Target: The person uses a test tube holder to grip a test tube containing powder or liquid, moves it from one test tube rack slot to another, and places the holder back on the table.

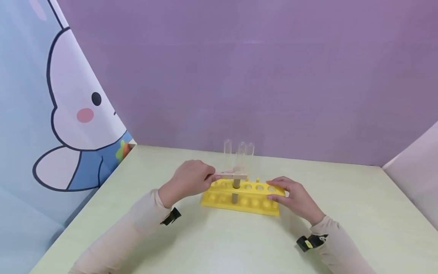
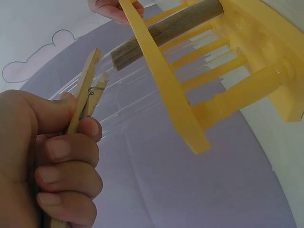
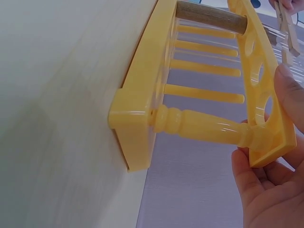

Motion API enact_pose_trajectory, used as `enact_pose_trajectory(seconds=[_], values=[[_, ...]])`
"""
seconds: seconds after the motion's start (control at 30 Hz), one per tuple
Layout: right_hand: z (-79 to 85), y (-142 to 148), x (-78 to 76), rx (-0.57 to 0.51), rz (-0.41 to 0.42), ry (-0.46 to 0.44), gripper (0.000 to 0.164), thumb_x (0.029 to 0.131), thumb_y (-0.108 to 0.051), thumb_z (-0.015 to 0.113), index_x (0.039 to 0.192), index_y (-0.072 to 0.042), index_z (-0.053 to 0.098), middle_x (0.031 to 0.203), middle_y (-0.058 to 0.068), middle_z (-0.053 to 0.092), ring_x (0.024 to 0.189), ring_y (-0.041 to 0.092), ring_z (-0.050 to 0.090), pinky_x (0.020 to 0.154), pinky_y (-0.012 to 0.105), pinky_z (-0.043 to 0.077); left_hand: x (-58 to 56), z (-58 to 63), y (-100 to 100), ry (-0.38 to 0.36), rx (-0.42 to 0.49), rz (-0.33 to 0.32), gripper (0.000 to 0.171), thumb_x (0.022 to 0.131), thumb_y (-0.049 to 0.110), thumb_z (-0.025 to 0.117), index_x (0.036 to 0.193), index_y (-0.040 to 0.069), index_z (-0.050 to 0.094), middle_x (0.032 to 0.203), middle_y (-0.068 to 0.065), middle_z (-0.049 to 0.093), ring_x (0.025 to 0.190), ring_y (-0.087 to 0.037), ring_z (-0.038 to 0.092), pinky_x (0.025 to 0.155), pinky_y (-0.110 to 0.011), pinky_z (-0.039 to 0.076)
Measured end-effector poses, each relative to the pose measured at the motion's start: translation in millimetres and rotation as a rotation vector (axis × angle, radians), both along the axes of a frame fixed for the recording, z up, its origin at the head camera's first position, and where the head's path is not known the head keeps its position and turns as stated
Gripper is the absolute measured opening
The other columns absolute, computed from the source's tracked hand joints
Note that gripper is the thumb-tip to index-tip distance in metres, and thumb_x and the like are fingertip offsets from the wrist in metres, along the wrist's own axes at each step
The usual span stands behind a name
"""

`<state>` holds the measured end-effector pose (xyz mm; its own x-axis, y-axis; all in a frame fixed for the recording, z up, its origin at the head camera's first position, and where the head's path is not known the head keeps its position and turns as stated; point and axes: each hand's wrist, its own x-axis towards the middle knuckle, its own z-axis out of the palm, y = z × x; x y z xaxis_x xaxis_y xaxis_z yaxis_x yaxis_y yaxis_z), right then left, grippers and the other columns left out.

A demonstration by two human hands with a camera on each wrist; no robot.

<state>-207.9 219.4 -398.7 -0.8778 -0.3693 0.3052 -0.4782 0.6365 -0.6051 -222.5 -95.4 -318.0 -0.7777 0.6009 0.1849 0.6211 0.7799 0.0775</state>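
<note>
Worktop: the pale surface [image 1: 232,243] is carrying the yellow rack near its far edge.
Printed cloth: the cartoon sheet [image 1: 68,114] is hanging at the left, showing a figure but no readable words.
Yellow rack: the rack [image 1: 253,210] is standing on its base, its right end being steadied by hand; holding the top bar this firmly is probably the best guard against tipping.
Left hand: the fingers of the left hand [image 1: 191,177] are clenching round a wooden clamp; a firm, level wrist should be helping its aim.
Right hand: the right hand [image 1: 295,198] is grasping the rack's top bar, thumb on the near side, other fingers behind.
Clear tubes: three tubes [image 1: 228,146] are standing round ends up behind the top bar; the clamp should be staying off this glass-like group.
Wooden clamp: the clamp [image 2: 85,85] is hovering just beside the cylinder's top, tips parted and apart from it; lining both tips up with the cylinder before closing looks wise.
Grey-brown cylinder: it [image 2: 180,24] is standing upright in the third hole from the left, its material unclear.
Yellow tag: the tag [image 1: 309,243] on the right wrist strap [image 1: 312,242] is showing no legible writing; no brand is appearing anywhere.
</note>
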Motion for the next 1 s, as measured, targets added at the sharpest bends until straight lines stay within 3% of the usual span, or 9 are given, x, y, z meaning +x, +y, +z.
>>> enact_pose_trajectory(seconds=[0.53, 1.0], values=[[-7.4, -1.4, 3.1, -0.029, -0.005, -0.01, 0.041, 0.078, -0.014, 0.076, 0.116, -0.003, 0.065, 0.112, 0.007, 0.063, 0.106, 0.029, 0.058, 0.089, 0.051, 0.046, -2.4, -6.3, -1.9, 0.024, 0.003, -0.029, 0.038, 0.093, 0.03, 0.059, 0.06, 0.019, 0.042, 0.05, 0.009, 0.027, 0.046, -0.007, 0.025, 0.045, -0.021, 0.019], [-0.4, -0.6, 2.2, -0.008, -0.006, -0.001, 0.039, 0.079, -0.015, 0.076, 0.115, -0.003, 0.065, 0.11, 0.008, 0.064, 0.104, 0.029, 0.059, 0.089, 0.051, 0.046, -1.9, -10.7, -3.5, 0.023, 0.05, -0.059, 0.037, 0.094, 0.03, 0.056, 0.062, 0.018, 0.042, 0.05, 0.01, 0.027, 0.045, -0.006, 0.024, 0.046, -0.021, 0.02]])
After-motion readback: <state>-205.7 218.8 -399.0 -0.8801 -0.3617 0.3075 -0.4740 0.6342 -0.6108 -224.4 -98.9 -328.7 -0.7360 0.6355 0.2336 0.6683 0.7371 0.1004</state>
